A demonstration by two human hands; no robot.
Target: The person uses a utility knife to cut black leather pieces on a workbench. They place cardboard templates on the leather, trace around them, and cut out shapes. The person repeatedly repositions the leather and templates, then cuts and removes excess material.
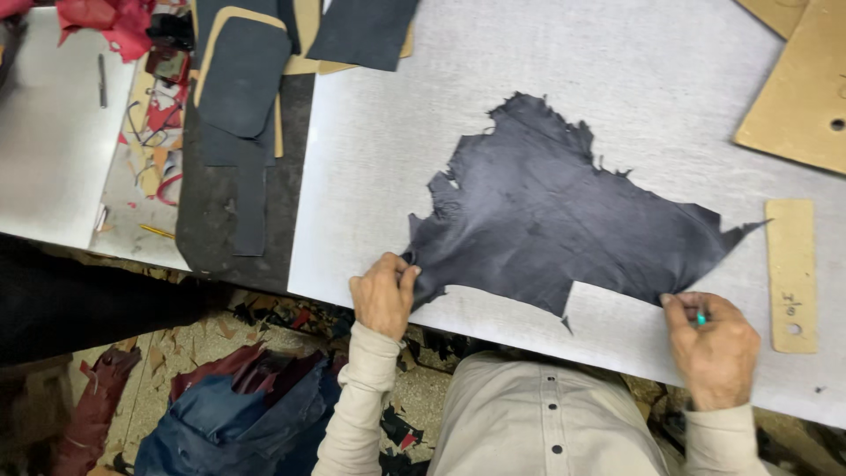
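So there's a ragged piece of dark leather (pixel 555 216) spread flat in the middle of a pale grey tabletop (pixel 634 70), edges torn and a square notch cut out of its near side. The left hand (pixel 382 295) sits at the leather's 7 o'clock corner, fingers (pixel 407 275) pinching that edge. The right hand (pixel 712 345) is at about 4 o'clock, fingertips pressing on the leather's near edge, and there's something small and green held in those fingers, too tiny to make out. Just off at 3 o'clock lies a narrow tan cardboard strip (pixel 790 273) with a hole in it, and bigger tan cardboard templates (pixel 797 97) sit up at 2 o'clock. Over at 10 o'clock there's a stack of dark cut pieces (pixel 240 88) on tan patterns, with red scraps (pixel 106 19) further out at the far left corner. Down on the floor at 8 o'clock, a heap of blue and maroon leather (pixel 238 405).
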